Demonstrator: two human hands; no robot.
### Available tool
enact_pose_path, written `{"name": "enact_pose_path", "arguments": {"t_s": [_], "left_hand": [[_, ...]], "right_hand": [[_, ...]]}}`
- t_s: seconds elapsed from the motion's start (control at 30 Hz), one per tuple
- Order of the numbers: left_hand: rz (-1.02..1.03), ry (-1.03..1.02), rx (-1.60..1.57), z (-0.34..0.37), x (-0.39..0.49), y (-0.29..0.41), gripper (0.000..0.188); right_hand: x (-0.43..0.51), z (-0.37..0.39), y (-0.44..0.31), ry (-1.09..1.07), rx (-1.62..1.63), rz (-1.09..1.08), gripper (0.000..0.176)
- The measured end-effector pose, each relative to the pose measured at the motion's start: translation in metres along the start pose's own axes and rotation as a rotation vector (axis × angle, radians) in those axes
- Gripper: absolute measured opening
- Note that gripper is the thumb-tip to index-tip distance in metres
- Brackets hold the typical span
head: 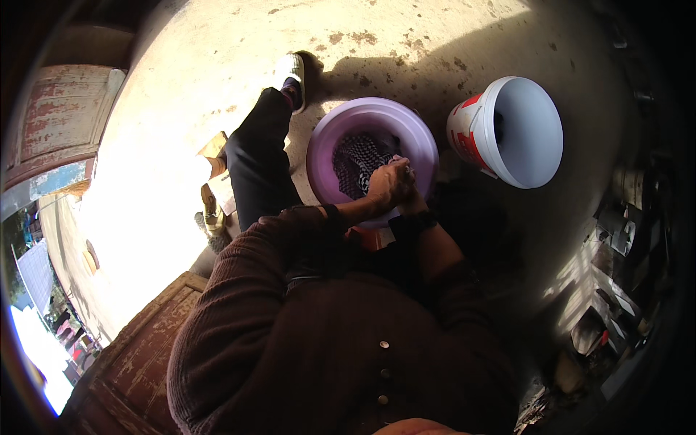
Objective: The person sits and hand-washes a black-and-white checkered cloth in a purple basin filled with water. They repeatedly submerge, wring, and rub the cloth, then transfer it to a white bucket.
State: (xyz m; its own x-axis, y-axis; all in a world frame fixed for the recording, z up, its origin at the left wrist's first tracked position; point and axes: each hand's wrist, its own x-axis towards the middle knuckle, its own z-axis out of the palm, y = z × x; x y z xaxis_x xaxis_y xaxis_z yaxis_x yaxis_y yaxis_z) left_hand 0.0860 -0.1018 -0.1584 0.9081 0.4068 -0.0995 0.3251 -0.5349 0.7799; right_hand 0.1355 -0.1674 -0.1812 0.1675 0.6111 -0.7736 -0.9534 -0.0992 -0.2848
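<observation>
A purple plastic basin [326,128] stands on the floor before me. A black-and-white patterned cloth [361,157] lies in it, with darker cloth beside it. Over the basin's near right part, my left hand [387,182] is closed against my right hand [411,193]. A bit of cloth shows at the fingers, and both hands seem to grip it. My left hand covers much of the right one, so the right fingers are mostly hidden.
A white plastic bucket [489,138] with red markings leans to the right of the basin, its mouth towards me. Weathered wooden door panels [147,348] stand at the left. A shoe [293,81] rests on the stained concrete floor [380,49]. Mixed items crowd the far right.
</observation>
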Motion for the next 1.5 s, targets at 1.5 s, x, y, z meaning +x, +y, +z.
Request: {"name": "enact_pose_path", "arguments": {"t_s": [1.5], "left_hand": [[0.103, 0.157, -0.56, -0.085, 0.009, 0.006, 0.041]], "right_hand": [[-0.096, 0.054, -0.066, -0.209, -1.436, -0.878, 0.07]]}}
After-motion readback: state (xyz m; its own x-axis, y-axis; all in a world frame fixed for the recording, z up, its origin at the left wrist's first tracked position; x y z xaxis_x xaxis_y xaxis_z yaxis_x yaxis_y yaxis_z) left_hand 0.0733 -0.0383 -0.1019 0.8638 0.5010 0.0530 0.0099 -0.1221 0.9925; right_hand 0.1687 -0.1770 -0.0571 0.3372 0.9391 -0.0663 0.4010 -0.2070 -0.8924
